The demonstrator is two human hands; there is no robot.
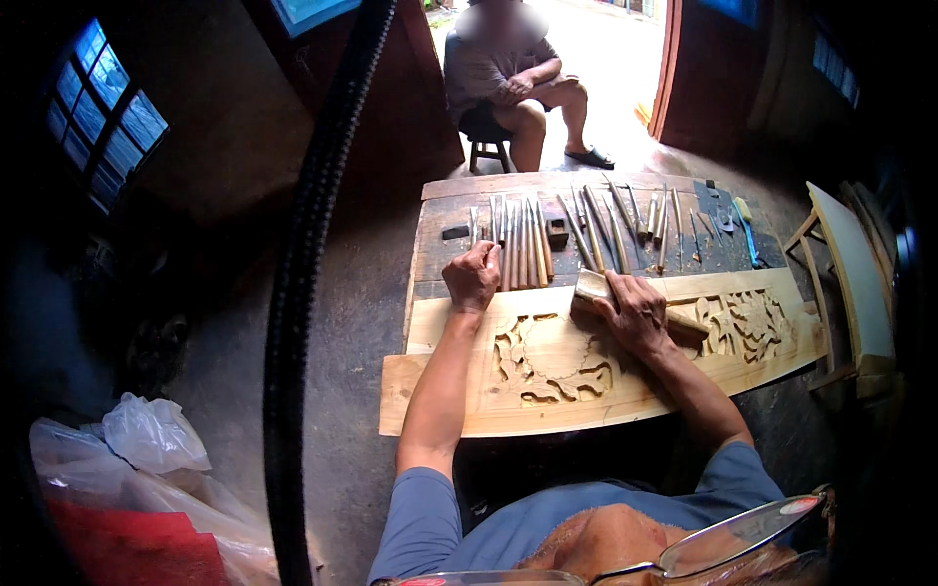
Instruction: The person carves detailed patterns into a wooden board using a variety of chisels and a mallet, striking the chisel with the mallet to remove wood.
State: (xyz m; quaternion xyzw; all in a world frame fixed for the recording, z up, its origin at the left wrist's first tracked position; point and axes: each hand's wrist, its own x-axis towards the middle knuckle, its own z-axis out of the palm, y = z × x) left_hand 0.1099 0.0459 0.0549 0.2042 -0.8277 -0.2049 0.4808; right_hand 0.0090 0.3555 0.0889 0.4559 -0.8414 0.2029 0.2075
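Observation:
A long pale wooden board (459, 415) with carved openwork lies across the near part of the workbench. My right hand (637, 314) is closed around a wooden mallet (592, 287), whose handle (689, 326) points right, low over the board. At the board's far left edge, my left hand (473, 277) is closed with its fingers pressed together. Whatever it may hold is hidden by the fingers. Right beside it is a row of chisels (532, 244) with wooden handles. More carving tools (596, 230) lie fanned out to the right.
The dark worn workbench (440, 210) also carries a small black block (455, 232) and a blue-handled brush (748, 234). A person (518, 88) sits on a stool beyond it. A panel on a wooden frame (855, 283) leans at right; plastic bags (156, 439) lie lower left.

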